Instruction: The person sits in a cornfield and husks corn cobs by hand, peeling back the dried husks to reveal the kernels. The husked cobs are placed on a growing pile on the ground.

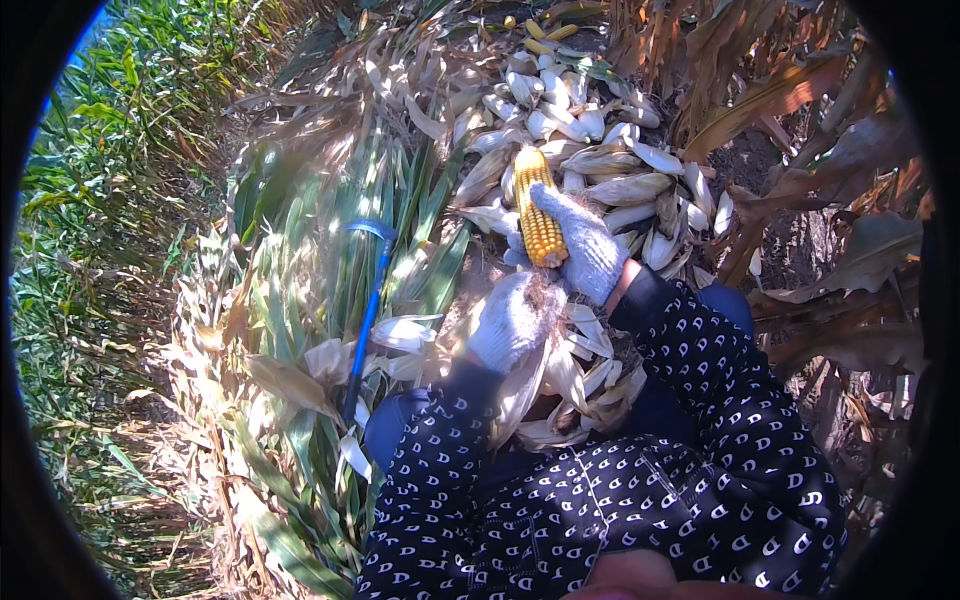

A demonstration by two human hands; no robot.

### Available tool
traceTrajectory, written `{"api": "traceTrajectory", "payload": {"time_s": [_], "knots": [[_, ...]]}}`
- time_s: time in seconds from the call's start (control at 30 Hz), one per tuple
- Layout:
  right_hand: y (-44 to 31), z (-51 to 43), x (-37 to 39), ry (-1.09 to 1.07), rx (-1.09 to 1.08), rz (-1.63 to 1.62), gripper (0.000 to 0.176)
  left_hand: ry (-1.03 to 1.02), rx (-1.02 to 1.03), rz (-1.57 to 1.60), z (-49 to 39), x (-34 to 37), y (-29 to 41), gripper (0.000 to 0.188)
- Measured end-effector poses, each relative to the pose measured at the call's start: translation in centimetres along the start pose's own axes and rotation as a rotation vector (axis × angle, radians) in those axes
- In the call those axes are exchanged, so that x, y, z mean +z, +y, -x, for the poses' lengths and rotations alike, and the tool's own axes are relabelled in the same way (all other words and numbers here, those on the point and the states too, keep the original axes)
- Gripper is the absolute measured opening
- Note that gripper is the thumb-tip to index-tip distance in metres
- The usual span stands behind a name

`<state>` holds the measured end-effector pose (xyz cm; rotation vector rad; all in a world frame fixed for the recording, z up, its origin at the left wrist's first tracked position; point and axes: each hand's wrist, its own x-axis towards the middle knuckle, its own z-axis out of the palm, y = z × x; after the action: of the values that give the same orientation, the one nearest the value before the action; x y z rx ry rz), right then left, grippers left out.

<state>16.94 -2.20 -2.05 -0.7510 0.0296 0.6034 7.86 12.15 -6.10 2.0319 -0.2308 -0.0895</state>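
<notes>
A bare yellow ear of corn is in my right hand, which wears a light knit glove; the thumb lies along the kernels. The ear's cut stem end faces me. Just below it, my gloved left hand is closed around pale dry corn husk with brown silk at its top. The husk hangs down from the fist toward my lap. More loose husks lie between my knees. My left fingers are mostly hidden from above.
A sickle with a blue handle rests on cut green corn stalks to the left. Ahead is a heap of pale husks, with several husked ears beyond. Dry standing corn leaves crowd the right side; green plants line the left.
</notes>
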Motion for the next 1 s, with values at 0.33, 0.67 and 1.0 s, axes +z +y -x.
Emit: {"api": "traceTrajectory", "payload": {"time_s": [0.33, 0.67, 1.0], "knots": [[3.2, -0.7, -7.4, 0.286, 0.325, 0.123, 0.026, 0.47, 0.12, -0.904, -0.3, -9.1, 2.2, 0.019], [10.0, 1.7, -9.4, 0.256, 0.649, -0.004, 0.031, 0.424, 0.058, -0.942, 4.1, -13.2, 0.2, 0.036], [-10.0, -1.5, -2.2, 0.231, -0.509, 0.117, 0.027, -0.004, 0.039, -0.764, 4.0, -12.0, -2.8, 0.045]]}}
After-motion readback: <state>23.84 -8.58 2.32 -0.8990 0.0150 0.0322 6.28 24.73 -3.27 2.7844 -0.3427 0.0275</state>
